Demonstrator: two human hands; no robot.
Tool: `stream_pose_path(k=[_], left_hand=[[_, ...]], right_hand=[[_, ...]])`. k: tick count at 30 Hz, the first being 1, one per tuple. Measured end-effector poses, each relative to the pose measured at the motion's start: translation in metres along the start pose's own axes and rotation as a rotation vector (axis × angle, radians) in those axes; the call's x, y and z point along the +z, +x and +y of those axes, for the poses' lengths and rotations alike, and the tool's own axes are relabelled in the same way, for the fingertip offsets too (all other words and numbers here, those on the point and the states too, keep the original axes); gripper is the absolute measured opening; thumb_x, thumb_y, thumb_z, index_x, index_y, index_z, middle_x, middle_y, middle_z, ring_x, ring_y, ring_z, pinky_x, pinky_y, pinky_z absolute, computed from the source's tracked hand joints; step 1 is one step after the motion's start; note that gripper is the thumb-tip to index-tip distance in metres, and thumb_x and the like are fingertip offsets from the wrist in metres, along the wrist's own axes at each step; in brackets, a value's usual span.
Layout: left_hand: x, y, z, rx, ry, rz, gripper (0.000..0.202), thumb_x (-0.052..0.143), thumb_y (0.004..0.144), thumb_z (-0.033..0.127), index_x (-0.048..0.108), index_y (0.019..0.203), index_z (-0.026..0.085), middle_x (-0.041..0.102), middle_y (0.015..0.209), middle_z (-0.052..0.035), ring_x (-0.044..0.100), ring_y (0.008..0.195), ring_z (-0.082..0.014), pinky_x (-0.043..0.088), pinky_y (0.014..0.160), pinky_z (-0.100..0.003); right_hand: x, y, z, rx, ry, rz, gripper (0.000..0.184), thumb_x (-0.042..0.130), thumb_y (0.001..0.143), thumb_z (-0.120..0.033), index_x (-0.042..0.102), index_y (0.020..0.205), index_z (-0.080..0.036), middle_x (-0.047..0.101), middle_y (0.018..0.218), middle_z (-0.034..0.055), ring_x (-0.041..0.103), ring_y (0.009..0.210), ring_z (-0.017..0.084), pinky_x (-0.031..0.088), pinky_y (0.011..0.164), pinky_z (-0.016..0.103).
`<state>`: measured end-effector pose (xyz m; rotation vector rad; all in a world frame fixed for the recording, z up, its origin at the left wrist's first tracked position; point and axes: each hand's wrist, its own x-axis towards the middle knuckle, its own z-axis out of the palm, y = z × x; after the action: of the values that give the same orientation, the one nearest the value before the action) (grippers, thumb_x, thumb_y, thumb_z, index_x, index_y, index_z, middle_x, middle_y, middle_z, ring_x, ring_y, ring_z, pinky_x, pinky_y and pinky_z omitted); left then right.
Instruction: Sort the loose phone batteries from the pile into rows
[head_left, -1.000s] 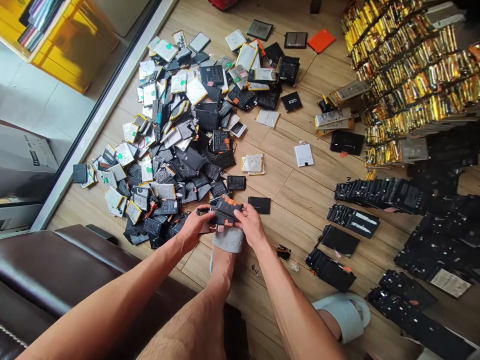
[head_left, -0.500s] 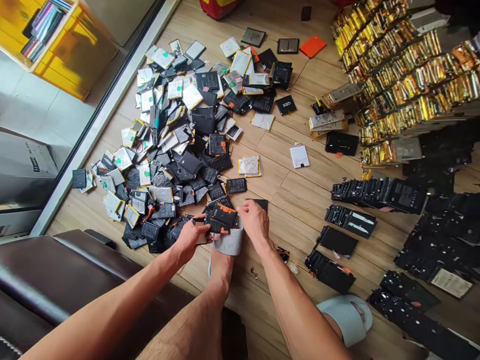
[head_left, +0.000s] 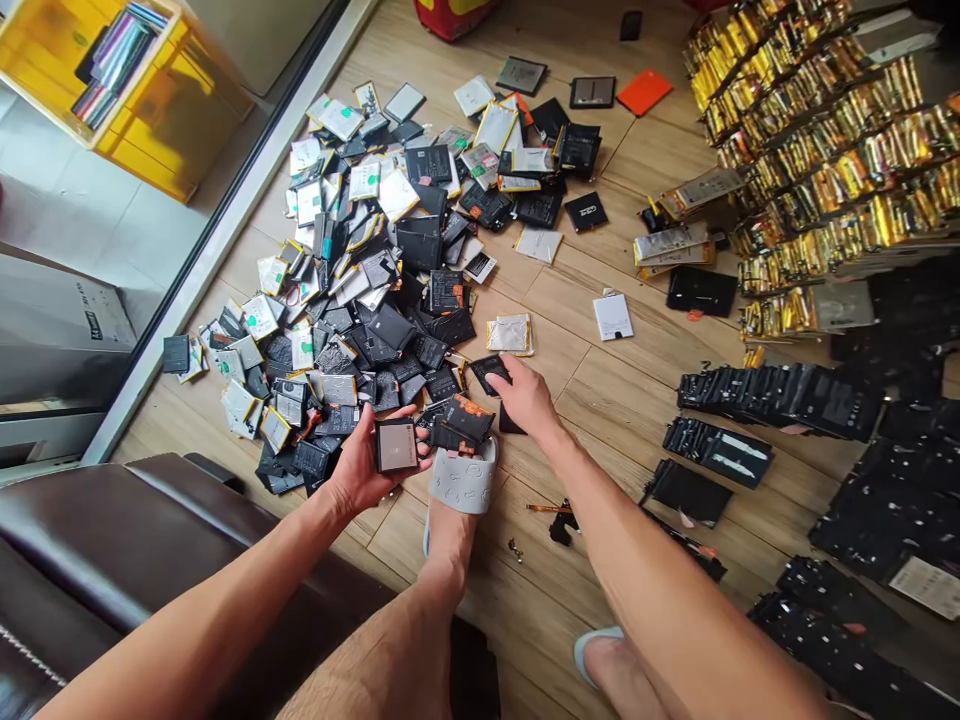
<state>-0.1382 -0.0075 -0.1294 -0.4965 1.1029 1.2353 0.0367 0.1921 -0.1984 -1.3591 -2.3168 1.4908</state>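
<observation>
A big heap of flat phone batteries (head_left: 375, 260) covers the wooden floor ahead of me. My left hand (head_left: 367, 465) is closed around a small dark battery with a brownish face (head_left: 396, 446), held just above the heap's near edge. My right hand (head_left: 525, 395) reaches forward and its fingers pinch a black battery (head_left: 489, 370) lying at the heap's right fringe. A black and orange battery (head_left: 466, 420) rests between the hands, on top of my grey slipper (head_left: 461, 480).
Rows of sorted black batteries (head_left: 780, 395) and tall gold-edged stacks (head_left: 825, 150) fill the right side. A brown leather seat (head_left: 112, 540) is at lower left, a glass door track (head_left: 225, 230) and a yellow crate (head_left: 127, 80) at left.
My right hand left the battery bundle and reached forward to a black battery on the floor. My left hand turned up, showing one small battery. My right foot slid back.
</observation>
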Motion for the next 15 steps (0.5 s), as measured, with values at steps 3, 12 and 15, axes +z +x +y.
stream_pose_path(k=[3,12,15], left_hand=[[-0.001,0.001,0.002,-0.061,-0.006,-0.069,0.072,0.046,0.094,0.073,0.059,0.141,0.02,0.073,0.107,-0.0163,0.073,0.092,-0.0311,0.058,0.089,-0.059],[-0.01,-0.009,-0.04,-0.032,0.361,0.08,0.046,0.073,0.087,0.054,0.07,0.124,0.026,0.068,0.119,-0.011,0.069,0.096,-0.0252,0.063,0.072,-0.037],[-0.009,-0.017,-0.061,-0.059,0.28,0.079,0.049,0.069,0.089,0.059,0.07,0.127,0.028,0.067,0.127,-0.0108,0.068,0.105,-0.0273,0.062,0.076,-0.039]], right_hand=[[0.009,-0.028,-0.014,0.104,0.417,-0.118,0.036,0.054,0.095,-0.034,0.057,0.13,-0.026,0.074,0.095,0.0029,0.07,0.066,0.019,0.054,0.06,0.029],[0.03,-0.078,-0.029,0.039,0.402,-0.471,0.014,0.068,0.08,-0.032,0.076,0.085,-0.021,0.072,0.077,-0.0022,0.063,0.072,0.016,0.046,0.064,0.025],[0.039,-0.09,-0.022,0.106,0.462,-0.543,0.023,0.063,0.084,-0.033,0.08,0.094,-0.023,0.074,0.082,-0.0002,0.062,0.065,0.016,0.049,0.063,0.028]])
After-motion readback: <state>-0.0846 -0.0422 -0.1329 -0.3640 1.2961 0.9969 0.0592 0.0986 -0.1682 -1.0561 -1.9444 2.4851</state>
